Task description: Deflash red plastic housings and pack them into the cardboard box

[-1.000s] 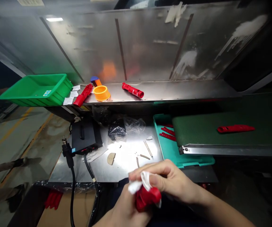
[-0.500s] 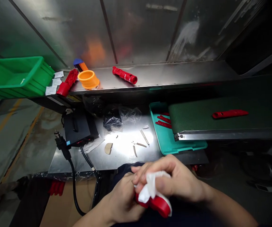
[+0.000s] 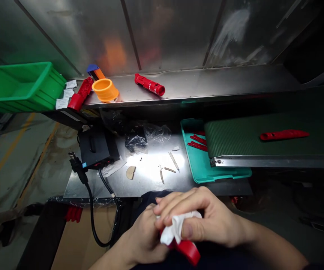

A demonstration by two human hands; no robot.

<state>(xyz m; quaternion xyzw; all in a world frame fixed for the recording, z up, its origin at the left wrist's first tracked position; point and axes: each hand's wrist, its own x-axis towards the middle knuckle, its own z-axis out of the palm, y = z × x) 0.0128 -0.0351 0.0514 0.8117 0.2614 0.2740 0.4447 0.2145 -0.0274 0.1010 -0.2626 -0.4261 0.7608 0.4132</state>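
Observation:
My left hand [image 3: 143, 240] is closed round a red plastic part [image 3: 188, 250] low in the middle of the view. My right hand [image 3: 207, 219] pinches a white cloth [image 3: 176, 227] against that part, thumb on top of the cloth. Most of the red part is hidden under both hands; only its lower right end shows. Beyond the hands lies a steel work table [image 3: 134, 185].
A teal tray [image 3: 204, 168] with red strips sits under the end of a green conveyor belt [image 3: 240, 140] carrying a red part [image 3: 284, 134]. The upper steel shelf holds a red part [image 3: 150, 84], an orange cup [image 3: 105, 90] and a green bin [image 3: 18, 88]. A black box [image 3: 94, 148] with cable stands at the table's left.
The cloth in my right hand has shifted along the red part while my left hand keeps its hold. The view has tilted down and settled slightly.

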